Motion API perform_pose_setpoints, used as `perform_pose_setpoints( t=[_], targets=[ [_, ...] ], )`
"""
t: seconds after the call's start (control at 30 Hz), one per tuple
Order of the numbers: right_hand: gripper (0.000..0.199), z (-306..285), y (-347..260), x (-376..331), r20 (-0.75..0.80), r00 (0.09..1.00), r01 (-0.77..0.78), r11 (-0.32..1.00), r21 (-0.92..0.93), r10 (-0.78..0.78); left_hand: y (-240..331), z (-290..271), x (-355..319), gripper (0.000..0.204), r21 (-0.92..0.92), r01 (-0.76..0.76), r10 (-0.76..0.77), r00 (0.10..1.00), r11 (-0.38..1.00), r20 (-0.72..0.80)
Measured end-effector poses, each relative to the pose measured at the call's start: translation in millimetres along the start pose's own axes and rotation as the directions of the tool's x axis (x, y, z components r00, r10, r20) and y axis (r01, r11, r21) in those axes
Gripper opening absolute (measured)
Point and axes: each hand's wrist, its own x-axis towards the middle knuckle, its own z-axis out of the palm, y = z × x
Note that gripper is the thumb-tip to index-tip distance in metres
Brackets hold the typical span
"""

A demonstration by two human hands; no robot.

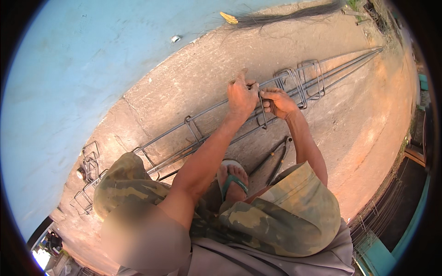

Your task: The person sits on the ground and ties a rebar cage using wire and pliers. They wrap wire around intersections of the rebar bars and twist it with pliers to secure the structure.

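Observation:
A long frame of steel reinforcing bars (pixel 171 130) lies slantwise across the ground, with bent stirrups around it. Both hands meet where one stirrup (pixel 263 113) crosses the upper bar. My left hand (pixel 242 97) is closed there from the left, its index finger sticking out past the bar. From the right, my right hand (pixel 280 103) pinches close to the same corner, thumb toward the stirrup. Whatever is between the fingers is too small to make out. Below the right wrist, long-handled pincers (pixel 280 156) lie on the ground beside my sandalled foot (pixel 233 181).
Several stirrups (pixel 299 82) cluster on the bars to the right. Loose stirrups (pixel 90 161) lie at far left. A bundle of thin dark wire (pixel 287 19) with a yellow piece (pixel 229 18) rests at the top. A blue wall (pixel 87 60) bounds the left.

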Motion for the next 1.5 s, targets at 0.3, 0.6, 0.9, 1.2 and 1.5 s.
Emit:
perform_pose_setpoints(
  t=[0.3,0.6,0.9,1.2,1.5],
  targets=[
    [0.015,-18,8,13,0.168,0.984,-0.079,0.984,0.158,0.052,4,-11,5,0.064,-0.087,0.135,-0.122,0.981,0.987,0.148],
    [0.014,22,-29,-7,-0.087,0.973,0.012,0.421,-0.907,-0.214,-4,-8,-1,0.071,0.085,0.023,-0.033,0.993,0.996,0.117],
    [0.015,68,-89,15,0.38,0.892,0.258,-0.414,-0.873,-0.246,-4,-5,-1,0.054,0.121,-0.013,0.011,1.0,0.993,0.017],
    [0.013,32,-74,8,0.193,0.96,0.061,-0.523,-0.85,-0.202,-5,-10,5,0.035,0.088,0.116,-0.128,0.98,0.989,0.15],
    [0.009,21,-18,-22,0.371,0.795,0.192,-0.382,-0.904,-0.479,-10,-18,1,0.053,0.064,0.044,-0.059,0.966,0.997,0.253]
  ],
)
